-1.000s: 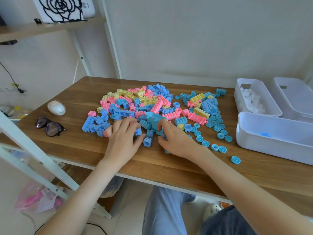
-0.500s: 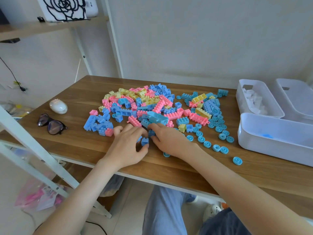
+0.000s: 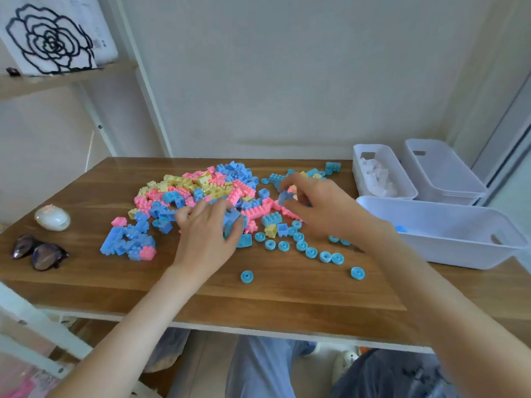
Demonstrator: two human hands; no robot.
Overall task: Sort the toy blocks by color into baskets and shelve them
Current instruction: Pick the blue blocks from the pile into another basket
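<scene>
A heap of pink, yellow and blue toy blocks (image 3: 201,188) covers the middle of the wooden table (image 3: 201,288). My left hand (image 3: 207,234) sits at the heap's front edge, its fingers curled around blue blocks (image 3: 231,218). My right hand (image 3: 319,205) is raised over the right side of the heap and pinches a small blue block (image 3: 283,196) between thumb and fingers. Several blue round wheels (image 3: 311,252) lie scattered in front of it. The near white basket (image 3: 448,254) holds one blue piece (image 3: 400,228).
A white basket with white blocks (image 3: 373,173) and stacked white baskets (image 3: 439,170) stand at the back right. Sunglasses (image 3: 37,252) and a pale oval object (image 3: 52,218) lie at the table's left. A shelf (image 3: 71,77) hangs at upper left.
My right hand left the front of the heap, moved up and right, and now pinches a blue block. My left hand stayed in front and closed round blue blocks.
</scene>
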